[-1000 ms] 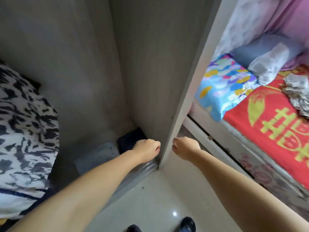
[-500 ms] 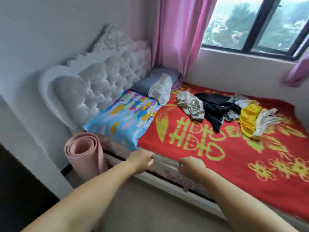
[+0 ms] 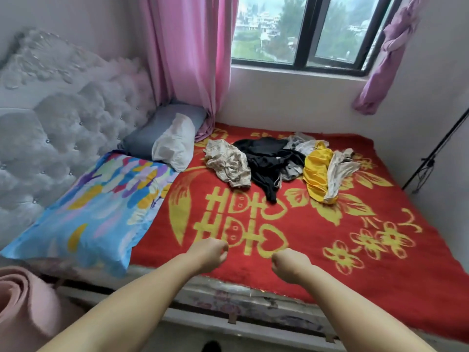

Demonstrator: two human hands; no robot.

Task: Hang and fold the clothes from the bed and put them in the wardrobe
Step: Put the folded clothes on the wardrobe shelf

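My left hand [image 3: 208, 255] and my right hand [image 3: 289, 265] are both out in front of me over the near edge of the bed [image 3: 243, 298], fingers curled into loose fists that hold nothing. They sit side by side with a gap between them, above the red blanket [image 3: 291, 252] with its yellow pattern.

The clothes are heaped across the far half of the blanket, below the window [image 3: 307, 29], well apart from my hands. From left to right I see a crumpled beige printed garment [image 3: 227, 162], a black garment [image 3: 264, 161] sprawled beside it and touching it, some grey and white pieces [image 3: 295, 148] behind, then a yellow garment [image 3: 317, 174] with a pale striped piece [image 3: 338, 171] lying over its right side.

At the head of the bed on my left, 2 pillows lie against the tufted white headboard [image 3: 66, 120]: a blue patterned pillow [image 3: 101, 209] nearer me and a grey and white pillow [image 3: 167, 141] further back. A pink curtain [image 3: 187, 54] hangs behind them. A rolled pink mat [image 3: 22, 306] stands at the lower left, by the bed frame.
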